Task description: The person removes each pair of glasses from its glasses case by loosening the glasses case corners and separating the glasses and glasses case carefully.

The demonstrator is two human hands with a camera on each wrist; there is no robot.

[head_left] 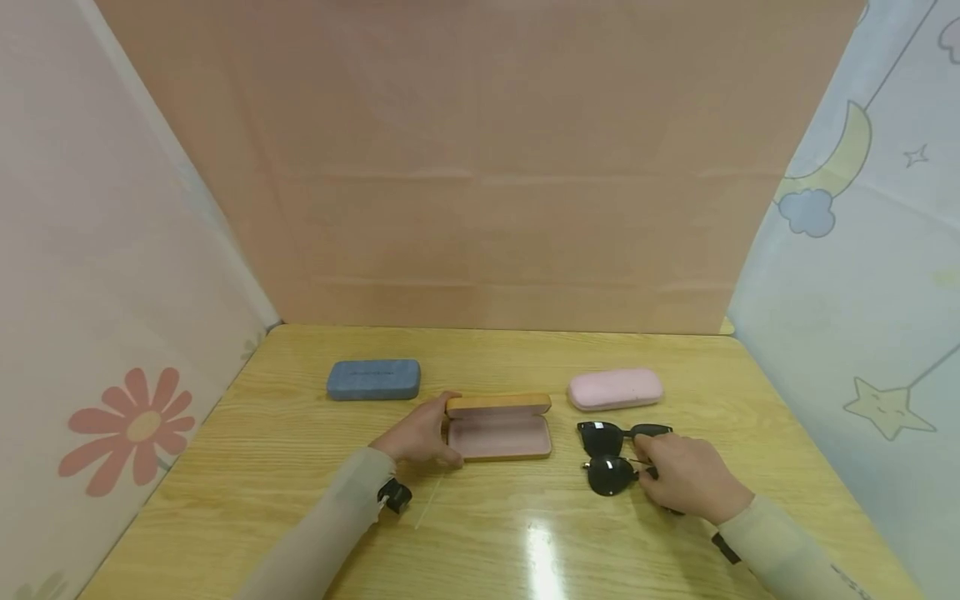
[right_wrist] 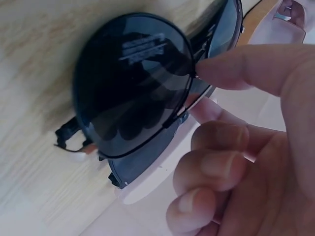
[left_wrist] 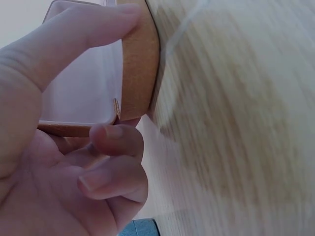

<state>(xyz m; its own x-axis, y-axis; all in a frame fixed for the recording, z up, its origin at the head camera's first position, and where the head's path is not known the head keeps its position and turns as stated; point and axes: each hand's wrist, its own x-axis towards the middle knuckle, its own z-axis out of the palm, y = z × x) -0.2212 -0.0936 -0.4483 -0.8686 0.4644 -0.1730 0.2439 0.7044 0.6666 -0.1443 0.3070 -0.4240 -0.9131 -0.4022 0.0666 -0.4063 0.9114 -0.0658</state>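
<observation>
1. Head view, middle: the left hand (head_left: 418, 435) grips the left end of an orange case (head_left: 500, 435), which lies a little below the centre of the frame on the wooden table (head_left: 465, 550), lid raised and pinkish lining showing.
2. Head view, lower right: the right hand (head_left: 692, 477) pinches the round sunglasses (head_left: 609, 476), right of the orange case; that hand hides part of them. Just above them in the frame are the squarish sunglasses (head_left: 602, 438), also with dark lenses.
3. Head view, farther up the table: a closed blue case (head_left: 373, 380) left of centre and a closed pink case (head_left: 615, 389) right of centre, near the squarish sunglasses. A tan sheet (head_left: 480, 167) fills the upper middle; a red flower (head_left: 142, 426) is printed at the left edge, a yellow moon (head_left: 843, 150) at the upper right.
4. Left wrist view: at the upper left the thumb presses the orange case's rim, other fingers curling near its end. A blue corner shows at the bottom edge.
5. Right wrist view: thumb and a partly hidden finger grasp the round sunglasses near the bridge; one lens fills the upper middle. The remaining fingers curl inward at lower right. I cannot tell whether the two pairs touch.
</observation>
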